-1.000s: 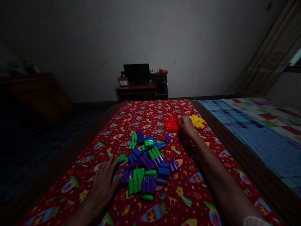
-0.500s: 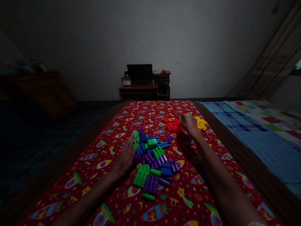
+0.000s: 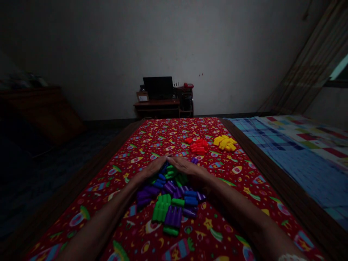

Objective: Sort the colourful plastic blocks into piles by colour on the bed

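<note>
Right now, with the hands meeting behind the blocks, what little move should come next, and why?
I'd probably draw the left hand and right hand gently back toward the body: they meet at the far side of the green, blue and purple toy blocks, most of which spread loosely on the near side, so pulling might bunch them closer.

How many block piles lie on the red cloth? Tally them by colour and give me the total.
Red pile, stray piece included: 1
Yellow pile: 1
Mixed blue, green and purple pile: 1
Total: 3

Single blocks overlap, and the left hand and right hand hide some.
</note>
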`<state>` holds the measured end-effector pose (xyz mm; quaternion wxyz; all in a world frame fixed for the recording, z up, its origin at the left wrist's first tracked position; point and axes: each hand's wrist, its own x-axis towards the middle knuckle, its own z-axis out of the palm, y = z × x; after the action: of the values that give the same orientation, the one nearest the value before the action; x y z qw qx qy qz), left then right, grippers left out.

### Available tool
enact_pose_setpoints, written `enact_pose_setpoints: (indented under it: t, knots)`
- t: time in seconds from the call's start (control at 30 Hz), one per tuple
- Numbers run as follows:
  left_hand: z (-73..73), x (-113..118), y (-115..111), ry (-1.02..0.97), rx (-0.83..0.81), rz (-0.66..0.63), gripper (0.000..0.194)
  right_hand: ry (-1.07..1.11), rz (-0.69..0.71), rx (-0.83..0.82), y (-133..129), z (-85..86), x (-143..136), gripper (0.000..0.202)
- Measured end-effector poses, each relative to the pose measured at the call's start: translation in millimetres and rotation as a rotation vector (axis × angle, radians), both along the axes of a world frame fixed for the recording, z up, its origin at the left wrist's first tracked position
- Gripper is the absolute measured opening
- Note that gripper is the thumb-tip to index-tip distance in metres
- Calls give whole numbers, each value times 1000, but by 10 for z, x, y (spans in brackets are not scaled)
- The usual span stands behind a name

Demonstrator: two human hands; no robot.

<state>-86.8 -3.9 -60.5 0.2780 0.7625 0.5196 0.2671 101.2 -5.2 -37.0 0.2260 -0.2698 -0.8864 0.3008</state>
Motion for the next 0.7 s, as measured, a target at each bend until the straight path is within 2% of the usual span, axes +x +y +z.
enact_pose_setpoints:
  t: [0.07,0.17,0.23,0.3,0.4,0.47,0.57,0.7]
  knots:
    - [128,-21,-151,34,32,7,71,11,-32,-26,18,117,97,46]
    - [351,-69,-458,166,156,26,66,23,-231,104,95,230,362,43]
    - [465,-52,-736,255,228,1,59,-14,-417,241,167,200,584,43]
    - [519,31,-1046,325,297,-133,54,-129,-584,334,244,89,788,59]
    - [485,253,-1459,427,395,-336,54,-294,-718,307,365,-138,969,84]
    - [412,412,-1640,472,489,-411,52,-304,-741,284,464,-265,996,88]
    - [284,576,-1760,486,654,-415,42,-251,-721,281,640,-378,965,84]
    - [156,603,-1773,459,774,-384,35,-168,-678,296,868,-460,930,75]
